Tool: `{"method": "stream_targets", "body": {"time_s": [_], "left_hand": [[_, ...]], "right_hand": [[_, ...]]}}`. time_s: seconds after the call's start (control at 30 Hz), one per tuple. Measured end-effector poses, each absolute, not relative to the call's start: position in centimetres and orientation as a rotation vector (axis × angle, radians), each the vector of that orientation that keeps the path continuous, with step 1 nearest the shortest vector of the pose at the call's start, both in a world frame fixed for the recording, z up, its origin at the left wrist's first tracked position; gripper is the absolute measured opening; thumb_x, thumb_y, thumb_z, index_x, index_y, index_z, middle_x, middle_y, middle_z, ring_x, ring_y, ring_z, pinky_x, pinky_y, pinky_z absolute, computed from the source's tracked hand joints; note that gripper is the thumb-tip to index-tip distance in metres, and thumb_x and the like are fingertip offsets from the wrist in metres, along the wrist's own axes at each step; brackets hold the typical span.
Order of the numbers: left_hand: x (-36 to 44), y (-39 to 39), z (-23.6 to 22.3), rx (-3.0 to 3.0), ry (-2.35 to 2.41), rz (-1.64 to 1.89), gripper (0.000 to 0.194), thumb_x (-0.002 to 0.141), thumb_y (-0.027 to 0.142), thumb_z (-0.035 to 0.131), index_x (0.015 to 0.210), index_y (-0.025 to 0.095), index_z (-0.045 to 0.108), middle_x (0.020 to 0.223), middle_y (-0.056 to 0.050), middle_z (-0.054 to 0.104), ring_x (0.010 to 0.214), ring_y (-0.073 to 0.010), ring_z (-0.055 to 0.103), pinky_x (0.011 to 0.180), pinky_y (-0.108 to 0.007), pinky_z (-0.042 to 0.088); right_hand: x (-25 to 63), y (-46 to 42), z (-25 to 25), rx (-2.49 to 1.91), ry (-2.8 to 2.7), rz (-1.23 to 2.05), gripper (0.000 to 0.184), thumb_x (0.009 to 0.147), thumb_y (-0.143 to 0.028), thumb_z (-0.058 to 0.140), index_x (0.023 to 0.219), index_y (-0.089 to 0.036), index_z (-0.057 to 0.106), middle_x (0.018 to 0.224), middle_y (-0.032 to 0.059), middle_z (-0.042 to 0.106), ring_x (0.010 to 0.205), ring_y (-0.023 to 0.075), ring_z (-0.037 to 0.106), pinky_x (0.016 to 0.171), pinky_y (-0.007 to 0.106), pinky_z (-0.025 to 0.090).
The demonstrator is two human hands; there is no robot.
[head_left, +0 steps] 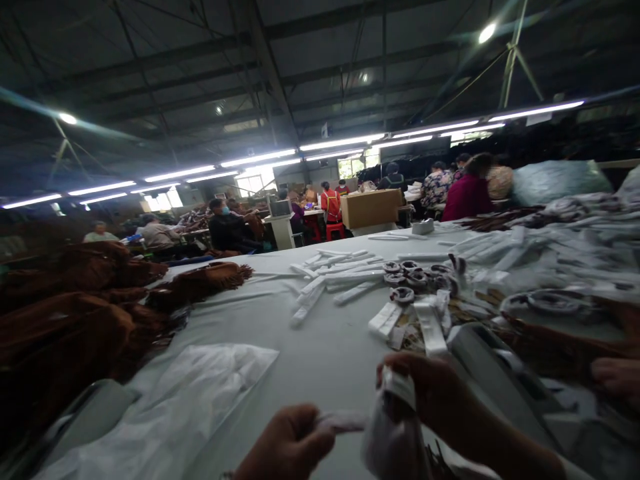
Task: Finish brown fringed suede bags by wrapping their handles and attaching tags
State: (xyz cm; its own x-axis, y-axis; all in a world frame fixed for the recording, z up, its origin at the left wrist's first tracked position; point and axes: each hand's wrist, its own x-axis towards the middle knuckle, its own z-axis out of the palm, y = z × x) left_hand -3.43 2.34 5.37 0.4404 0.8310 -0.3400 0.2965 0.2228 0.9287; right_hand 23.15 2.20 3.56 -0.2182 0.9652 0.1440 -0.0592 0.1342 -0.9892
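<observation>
My left hand (287, 443) is closed in a pinch, thumb on top, on the end of a thin, pale wrapped strip (343, 421). The strip runs right toward a white, partly see-through wrapping (393, 440), hanging below my right hand (425, 383). That hand's fingers are closed around the top of the wrapping, where a brighter white band shows. Motion blurs both hands, and I cannot tell what lies inside the wrapping. Past my right hand lie flat white strips (384, 321) and several rolled-up straps (401, 294) with dark edges.
Brown fringed leather goods (75, 333) are heaped at the left, beside a white plastic sheet (200, 380). Many white wrapped strips (345, 270) cover the far table. A grey box-like object (500, 380) stands at right, near another person's hand (617, 377). Co-workers sit beyond a cardboard box (370, 209).
</observation>
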Motion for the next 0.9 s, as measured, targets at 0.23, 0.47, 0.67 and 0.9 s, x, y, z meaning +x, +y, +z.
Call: {"method": "stream_targets", "body": {"time_s": [0.23,0.47,0.67,0.9], "left_hand": [[-0.5,1.4,8.9,1.822,1.187,0.464,0.048,0.081,0.06,0.065,0.066,0.017,0.053,0.059,0.007,0.041,0.055,-0.0082,0.035,0.051,-0.023,0.026],[-0.7,-2.3,9.3,2.392,1.465,0.366,0.031,0.075,0.047,0.075,0.091,0.021,0.07,0.091,-0.003,0.063,0.078,-0.0179,0.059,0.072,-0.029,0.042],[-0.6,-2.4,8.1,2.277,1.42,0.429,0.022,0.079,0.035,0.068,0.074,0.019,0.055,0.07,0.0,0.059,0.066,-0.0155,0.056,0.059,-0.026,0.04],[-0.5,-2.5,7.4,1.764,1.241,0.473,0.024,0.082,0.041,0.062,0.081,0.019,0.052,0.053,0.007,0.05,0.04,-0.0101,0.046,0.038,-0.02,0.034]], "right_hand": [[17.6,-5.3,-2.5,-1.379,-1.535,1.018,0.024,0.073,-0.039,0.07,0.074,-0.015,0.066,0.07,0.0035,0.064,0.065,0.0168,0.059,0.056,0.025,0.045],[15.2,-4.3,-2.7,-1.465,-1.366,1.07,0.049,0.08,-0.06,0.055,0.094,-0.014,0.065,0.044,-0.0023,0.056,0.04,0.0166,0.057,0.039,0.022,0.037],[14.9,-5.2,-2.0,-1.449,-1.315,1.029,0.052,0.081,-0.065,0.053,0.08,-0.014,0.065,0.043,0.0009,0.057,0.043,0.0188,0.06,0.04,0.024,0.039],[16.3,-6.7,-1.0,-1.258,-1.657,0.966,0.039,0.093,-0.049,0.047,0.101,-0.015,0.065,0.073,0.0052,0.07,0.054,0.0171,0.064,0.047,0.026,0.048]]}}
